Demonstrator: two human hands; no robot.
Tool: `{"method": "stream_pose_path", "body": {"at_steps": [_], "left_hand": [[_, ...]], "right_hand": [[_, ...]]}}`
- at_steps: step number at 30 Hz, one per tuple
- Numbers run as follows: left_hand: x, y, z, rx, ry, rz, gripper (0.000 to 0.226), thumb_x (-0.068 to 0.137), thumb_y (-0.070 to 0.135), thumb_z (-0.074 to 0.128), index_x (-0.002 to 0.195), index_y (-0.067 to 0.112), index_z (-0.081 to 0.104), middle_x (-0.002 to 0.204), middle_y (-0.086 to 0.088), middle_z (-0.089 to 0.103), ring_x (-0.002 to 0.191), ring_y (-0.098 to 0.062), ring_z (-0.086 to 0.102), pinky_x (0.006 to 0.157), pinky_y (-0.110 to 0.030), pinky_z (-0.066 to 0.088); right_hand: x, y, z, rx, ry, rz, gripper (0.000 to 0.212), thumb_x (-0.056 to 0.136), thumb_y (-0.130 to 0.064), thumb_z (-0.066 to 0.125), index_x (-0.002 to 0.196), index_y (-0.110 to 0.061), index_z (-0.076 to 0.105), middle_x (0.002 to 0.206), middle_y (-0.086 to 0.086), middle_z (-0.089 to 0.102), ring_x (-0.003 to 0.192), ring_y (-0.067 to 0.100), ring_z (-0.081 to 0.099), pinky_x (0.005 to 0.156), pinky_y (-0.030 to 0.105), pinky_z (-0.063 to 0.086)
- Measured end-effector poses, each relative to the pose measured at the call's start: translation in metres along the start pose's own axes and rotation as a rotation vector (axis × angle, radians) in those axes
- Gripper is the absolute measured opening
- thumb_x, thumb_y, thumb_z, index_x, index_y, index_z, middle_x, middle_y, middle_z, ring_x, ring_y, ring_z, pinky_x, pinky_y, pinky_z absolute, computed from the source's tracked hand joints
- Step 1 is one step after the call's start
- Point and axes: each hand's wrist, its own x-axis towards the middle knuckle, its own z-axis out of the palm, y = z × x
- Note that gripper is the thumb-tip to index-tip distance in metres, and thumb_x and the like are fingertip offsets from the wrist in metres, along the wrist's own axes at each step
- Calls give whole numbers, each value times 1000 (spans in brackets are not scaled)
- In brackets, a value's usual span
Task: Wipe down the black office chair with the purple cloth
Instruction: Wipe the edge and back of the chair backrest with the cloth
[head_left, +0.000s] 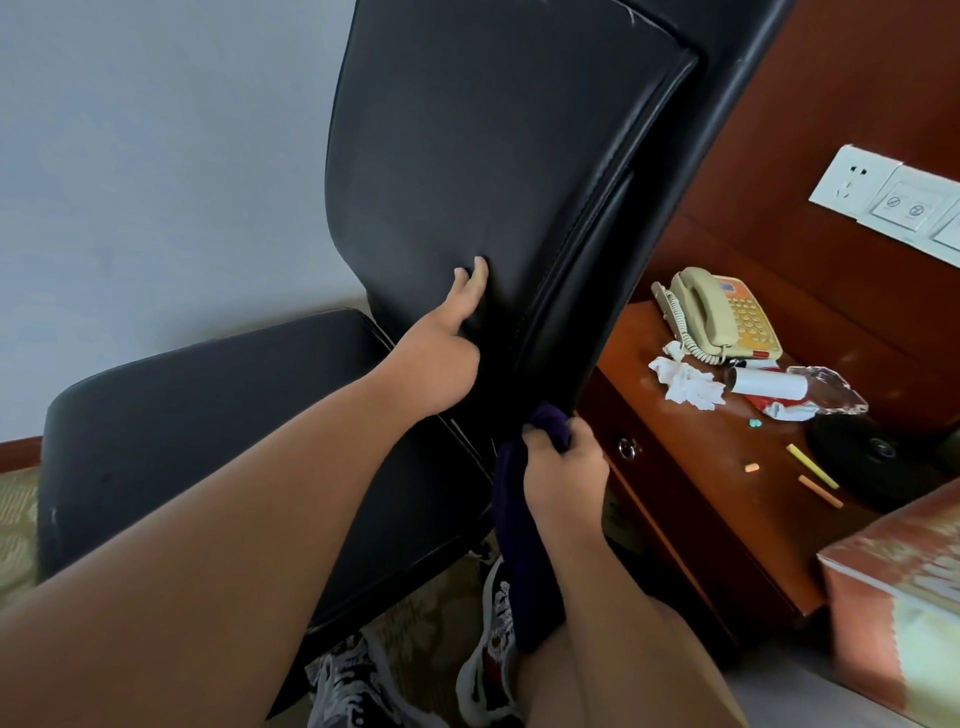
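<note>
The black office chair fills the middle of the view, its tall backrest leaning toward me and its seat at the lower left. My left hand lies flat on the front of the backrest near its lower edge, fingers straight. My right hand grips the purple cloth and presses its bunched top against the bottom right edge of the backrest. The rest of the cloth hangs down past my wrist.
A wooden nightstand stands right of the chair with a beige telephone, crumpled tissues, a white tube and small scraps on it. A bed corner sits at the lower right. Wall sockets hang on the wooden panel. My shoes are below.
</note>
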Motion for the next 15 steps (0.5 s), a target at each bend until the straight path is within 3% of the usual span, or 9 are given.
{"method": "stream_pose_path", "body": {"at_steps": [4,6,8,9,12,15], "left_hand": [[0,-4,-1,-5,-15,13,101,87,-19,34,155,50,9,165,22,-4,139,7,26,57,-11,45],[2,-7,-2,0,-19,23,100,87,-19,35,156,49,8,165,21,-4,122,25,28,60,-12,47],[4,-10,-2,6,-12,32,100,87,-19,34,156,49,9,165,21,-4,97,41,26,68,-14,48],[5,-11,-2,2,-8,34,100,87,-19,34,156,49,10,165,21,-4,101,40,21,70,-12,47],[6,-11,0,2,-12,32,101,86,-20,35,156,48,8,165,21,-5,122,17,10,69,-3,45],[5,-12,2,-12,-8,30,102,87,-19,36,156,50,8,165,22,-5,122,15,12,71,-12,50]], "right_hand": [[0,-31,-8,14,181,-341,32,94,-24,69,74,-17,45,63,-6,51,54,-2,50,52,13,37],[2,-35,-6,46,207,-409,31,94,-22,69,76,-17,44,61,-7,50,53,0,50,51,12,36],[-2,-21,3,50,169,-386,22,94,-19,67,80,-21,50,64,-9,55,56,1,53,57,16,41],[-5,-11,9,54,140,-334,17,95,-18,65,84,-22,53,67,-9,58,59,0,56,59,17,42],[-15,16,21,61,70,-156,13,99,-17,59,89,-25,55,73,-10,62,63,-5,60,54,6,39],[-17,32,30,-53,27,-48,12,101,-25,54,92,-32,49,84,-5,65,75,7,65,59,16,44]]}}
